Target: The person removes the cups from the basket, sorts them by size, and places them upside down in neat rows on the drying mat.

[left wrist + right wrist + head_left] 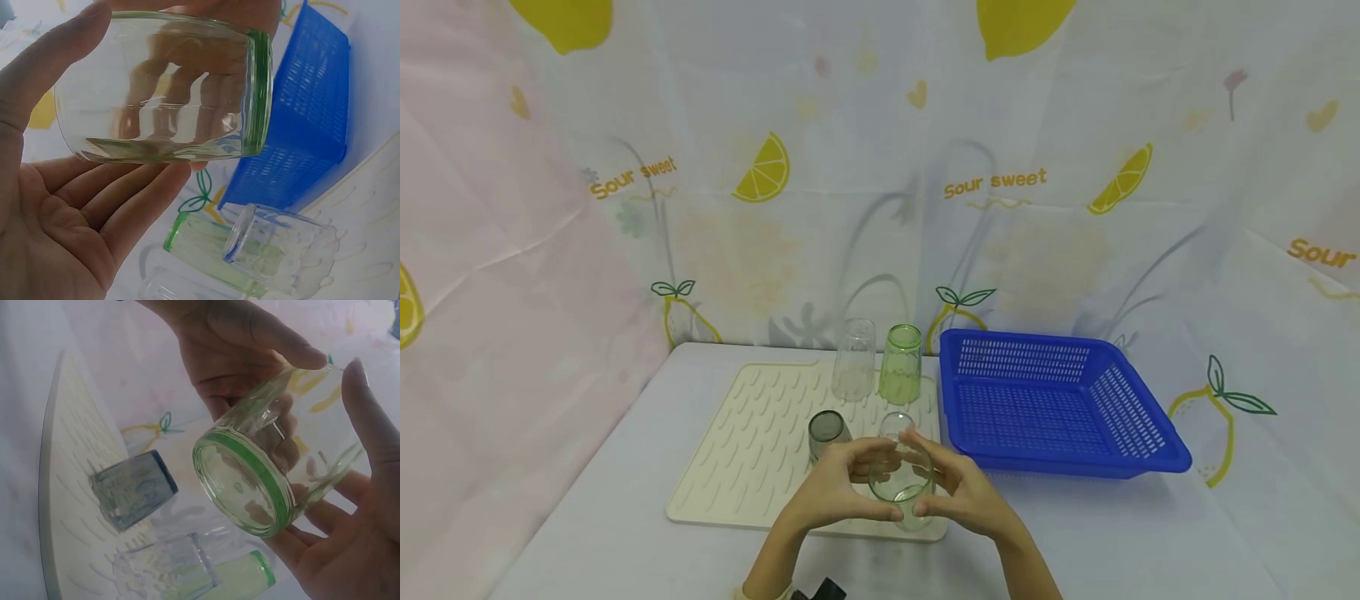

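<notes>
Both hands hold a clear, green-tinted drinking glass (901, 479) between them, above the front edge of a cream drying mat (737, 467). The left hand (831, 493) grips it from the left, its thumb on the near side. From the right, the right hand (968, 493) grips the same glass with thumb and fingers. The left wrist view shows the glass (181, 94) lying sideways, with fingers seen through its wall. Its thick green-edged base (240, 481) faces the camera in the right wrist view. A smoky grey glass (827, 429) stands beside the left hand.
Behind the held glass stands a small clear glass (897, 423). At the mat's back are a tall clear glass (854, 371) and a tall green glass (901, 367). A blue slotted basket (1030, 417) sits to the right. Lemon-printed cloth (865, 167) hangs behind.
</notes>
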Action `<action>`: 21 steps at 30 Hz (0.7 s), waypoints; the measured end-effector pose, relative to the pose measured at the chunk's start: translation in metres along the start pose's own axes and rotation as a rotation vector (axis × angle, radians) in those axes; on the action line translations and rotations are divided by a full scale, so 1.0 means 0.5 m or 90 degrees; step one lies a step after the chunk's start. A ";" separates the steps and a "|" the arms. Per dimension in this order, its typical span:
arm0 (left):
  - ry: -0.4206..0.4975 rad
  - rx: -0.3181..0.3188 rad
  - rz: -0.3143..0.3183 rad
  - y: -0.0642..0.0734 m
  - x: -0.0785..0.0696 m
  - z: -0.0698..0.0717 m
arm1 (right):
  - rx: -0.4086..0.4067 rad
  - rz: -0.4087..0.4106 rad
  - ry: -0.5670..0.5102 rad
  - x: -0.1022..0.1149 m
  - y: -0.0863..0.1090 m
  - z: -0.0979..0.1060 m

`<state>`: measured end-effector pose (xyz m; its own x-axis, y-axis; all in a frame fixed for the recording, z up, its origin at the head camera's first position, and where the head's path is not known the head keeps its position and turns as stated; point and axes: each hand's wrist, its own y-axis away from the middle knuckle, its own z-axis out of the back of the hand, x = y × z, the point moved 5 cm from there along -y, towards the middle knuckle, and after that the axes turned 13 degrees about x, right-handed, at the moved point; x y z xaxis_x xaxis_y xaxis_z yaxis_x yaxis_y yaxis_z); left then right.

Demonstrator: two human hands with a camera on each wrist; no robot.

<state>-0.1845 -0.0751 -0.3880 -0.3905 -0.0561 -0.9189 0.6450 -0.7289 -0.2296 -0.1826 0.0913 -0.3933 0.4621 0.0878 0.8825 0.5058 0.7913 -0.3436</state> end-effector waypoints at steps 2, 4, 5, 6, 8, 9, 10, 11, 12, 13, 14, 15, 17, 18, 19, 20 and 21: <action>-0.003 0.010 -0.007 -0.001 -0.001 -0.002 | 0.007 -0.002 0.008 0.000 0.001 0.000; -0.005 0.015 -0.010 -0.001 -0.003 -0.004 | 0.012 0.003 0.017 -0.001 0.001 0.000; -0.009 0.014 -0.012 -0.001 -0.004 -0.004 | 0.012 0.006 0.020 0.000 0.001 0.000; -0.012 0.012 -0.012 -0.001 -0.006 -0.004 | 0.010 0.011 0.023 0.000 0.001 0.000; -0.022 0.002 -0.012 -0.001 -0.007 -0.003 | 0.002 0.024 0.028 0.000 0.001 0.000; -0.025 -0.004 -0.009 -0.001 -0.007 -0.002 | -0.003 0.029 0.030 0.001 0.001 0.001; -0.030 -0.010 -0.008 -0.001 -0.008 -0.001 | -0.010 0.033 0.033 0.000 0.001 0.002; -0.034 -0.016 -0.008 -0.001 -0.007 0.000 | -0.016 0.038 0.037 0.001 0.000 0.002; -0.035 -0.022 -0.005 -0.001 -0.007 0.000 | -0.022 0.038 0.038 0.001 0.001 0.003; -0.037 -0.029 -0.007 0.000 -0.007 0.001 | -0.027 0.036 0.039 0.000 0.002 0.003; -0.037 -0.035 -0.010 0.000 -0.007 0.002 | -0.032 0.035 0.045 -0.001 0.002 0.004; -0.037 -0.041 -0.017 0.000 -0.007 0.004 | -0.038 0.033 0.048 -0.002 0.003 0.005; -0.035 -0.058 -0.033 0.002 -0.008 0.007 | -0.048 0.025 0.046 -0.005 0.006 0.006; -0.034 -0.067 -0.044 0.002 -0.009 0.010 | -0.052 0.022 0.043 -0.008 0.008 0.007; -0.032 -0.074 -0.061 0.002 -0.010 0.012 | -0.058 0.020 0.039 -0.010 0.011 0.007; -0.029 -0.082 -0.075 0.003 -0.011 0.014 | -0.064 0.019 0.034 -0.012 0.012 0.008; -0.026 -0.091 -0.089 0.003 -0.012 0.016 | -0.069 0.016 0.026 -0.015 0.014 0.008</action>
<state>-0.1866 -0.0813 -0.3803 -0.5072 0.0084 -0.8618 0.6681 -0.6279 -0.3993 -0.1853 0.0985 -0.4011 0.5037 0.0802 0.8601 0.5685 0.7189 -0.4000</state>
